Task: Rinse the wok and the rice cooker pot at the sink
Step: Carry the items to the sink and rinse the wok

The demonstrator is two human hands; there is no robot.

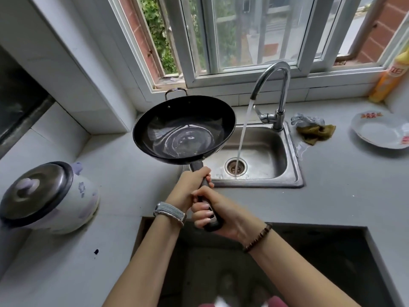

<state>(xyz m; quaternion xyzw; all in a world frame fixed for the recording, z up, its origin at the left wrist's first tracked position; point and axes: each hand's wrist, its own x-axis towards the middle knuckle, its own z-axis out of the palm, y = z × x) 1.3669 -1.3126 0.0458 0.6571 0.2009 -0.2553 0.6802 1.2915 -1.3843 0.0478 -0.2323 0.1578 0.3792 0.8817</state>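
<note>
1. Left hand (192,185): fingers wrapped tight round the upper part of the handle (196,166), just below the bowl. The forearm rises from the lower left, with a grey woven watch band (170,212) at the wrist.

2. Right hand (215,212): clamped on the butt end of the same handle, directly under the left hand and touching it. The palm faces left, with a dark beaded bracelet (257,238) at the wrist.

3. Wok (184,129): black metal, round and deep, glossy inside, with a small wire loop handle (176,90) on the far rim. We hold it in the air, tilted toward us, over the counter's edge and the left rim of the sink. Contents: a shallow pool of clear water.

4. Sink (265,149): stainless steel, rectangular, with a scuffed basin. A chrome gooseneck faucet (281,85) runs a steady stream (243,131) straight into the round drain (235,166), to the right of the wok and clear of it.

5. Rice cooker (48,196): white body with a pale purple print and a metal lid on. It stands on the grey counter (343,185), well left of the sink. We cannot see its pot.

6. Right of the sink: a silver mesh scrubber (307,120), a crumpled brown cloth (316,132), a white plate (380,134) with red print, and a yellow bottle (389,78).
</note>
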